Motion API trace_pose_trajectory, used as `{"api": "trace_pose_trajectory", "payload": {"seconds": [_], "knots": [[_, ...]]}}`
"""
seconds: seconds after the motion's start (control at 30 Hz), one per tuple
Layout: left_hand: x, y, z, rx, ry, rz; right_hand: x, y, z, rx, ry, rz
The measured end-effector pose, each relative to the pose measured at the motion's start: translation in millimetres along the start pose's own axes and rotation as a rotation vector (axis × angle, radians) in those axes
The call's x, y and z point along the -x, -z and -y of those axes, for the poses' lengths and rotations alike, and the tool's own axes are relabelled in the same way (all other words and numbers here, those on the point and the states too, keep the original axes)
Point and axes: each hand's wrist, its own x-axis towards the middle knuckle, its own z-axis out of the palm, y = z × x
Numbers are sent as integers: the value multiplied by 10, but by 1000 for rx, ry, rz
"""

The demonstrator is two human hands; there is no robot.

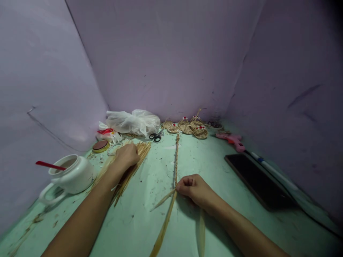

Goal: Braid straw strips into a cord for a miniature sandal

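1. A pale green tabletop fills the lower view.
2. A bundle of dried strips lies on it, left of centre.
3. The person's left hand lies curled over the bundle; its grip cannot be told.
4. The right hand pinches the near end of a thin braid, mid-table.

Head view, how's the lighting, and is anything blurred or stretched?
Head view: dim, with the upper right corner nearly black; head view: soft shadow on the green tabletop below the right hand; head view: the white mug looks tilted and stretched; head view: the near end of the smartphone looks soft.
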Motion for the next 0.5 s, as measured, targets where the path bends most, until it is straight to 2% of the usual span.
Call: {"api": "trace_pose_trajectory", "payload": {"seconds": [0.17, 0.27, 0.37, 0.5], "knots": [[-40, 16, 178, 205, -51, 11, 5, -2, 8, -5, -8, 15], [-66, 131, 364, 356, -121, -38, -4, -3, -8, -1, -1, 16], [-61, 279, 529, 363, -90, -74, -19, -3, -33, 2, 8, 28], [-5, 323, 577, 271, -102, 84, -33, -8, -44, 19, 5, 33]]}}
